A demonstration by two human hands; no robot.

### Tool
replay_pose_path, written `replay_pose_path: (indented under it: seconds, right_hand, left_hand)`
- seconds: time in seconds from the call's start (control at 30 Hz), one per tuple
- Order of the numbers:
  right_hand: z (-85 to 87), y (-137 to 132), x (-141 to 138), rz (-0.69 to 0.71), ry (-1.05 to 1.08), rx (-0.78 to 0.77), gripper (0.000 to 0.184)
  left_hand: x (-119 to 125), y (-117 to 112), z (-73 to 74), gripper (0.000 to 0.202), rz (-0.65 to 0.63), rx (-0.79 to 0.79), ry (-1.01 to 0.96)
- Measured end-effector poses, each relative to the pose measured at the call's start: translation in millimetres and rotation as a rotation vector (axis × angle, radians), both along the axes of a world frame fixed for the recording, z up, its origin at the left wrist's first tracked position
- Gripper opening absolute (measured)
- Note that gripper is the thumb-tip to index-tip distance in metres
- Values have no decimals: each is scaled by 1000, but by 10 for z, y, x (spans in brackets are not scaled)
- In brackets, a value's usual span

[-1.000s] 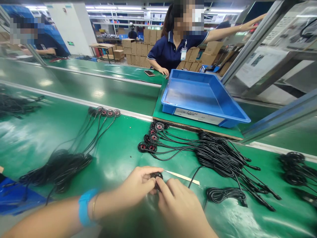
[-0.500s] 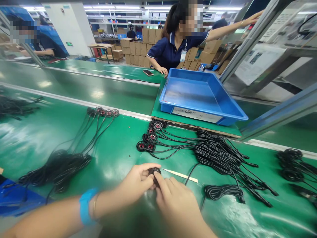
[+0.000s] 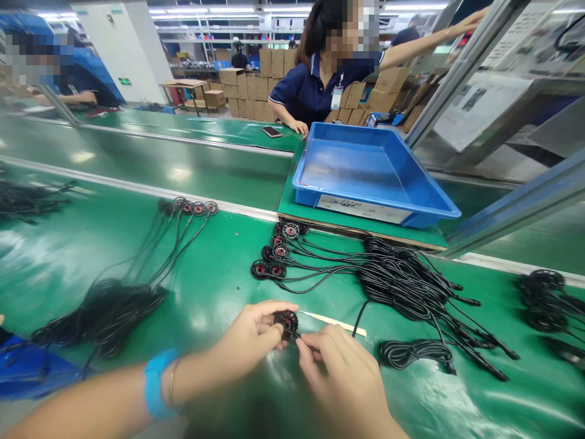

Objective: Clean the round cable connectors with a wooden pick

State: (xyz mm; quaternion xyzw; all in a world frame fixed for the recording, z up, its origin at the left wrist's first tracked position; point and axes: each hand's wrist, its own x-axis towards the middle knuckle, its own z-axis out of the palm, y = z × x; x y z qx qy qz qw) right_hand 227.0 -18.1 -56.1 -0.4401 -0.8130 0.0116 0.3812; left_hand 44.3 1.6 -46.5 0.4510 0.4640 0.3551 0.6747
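Near the middle of the bench, my left hand [image 3: 253, 341] is closed on a round black slotted disc [image 3: 288, 323] with some red at its centre. A black cable leaves the disc's lower right edge, and my right hand [image 3: 340, 363] pinches it close to the disc. Just beyond my right hand lies a thin tool [image 3: 336, 322] with a pale handle and a fine pointed tip. To the right sits a coiled black cable [image 3: 414, 353] with a plug end. Fingers hide part of the disc.
Similar discs [image 3: 276, 253] lie behind my hands, their cables running to a large bundle [image 3: 397, 274]. Another cable bundle [image 3: 114, 311] lies left. A blue tray [image 3: 375, 210] stands on a raised board. Across it, a co-worker [image 3: 315, 85] reaches right. A metal post [image 3: 461, 73] rises at right.
My right hand has moved off the disc's face, down and right, and now pinches its cable. The disc's face shows more. My left hand keeps its hold.
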Motion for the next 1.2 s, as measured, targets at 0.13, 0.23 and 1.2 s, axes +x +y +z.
replay_pose_path:
  seconds: [0.13,0.23,1.2]
  right_hand:
    - [-21,-27,-6,5,-35,34,11]
    - [-43,-47,-15,7,-61,60,13]
    - [26,-50,-36,-5,42,47,6]
  left_hand:
    - [26,8,18,44,19,-34,-14]
    - [41,15,22,43,36,-61,-29]
    - [22,-4,20,44,50,-40,-130]
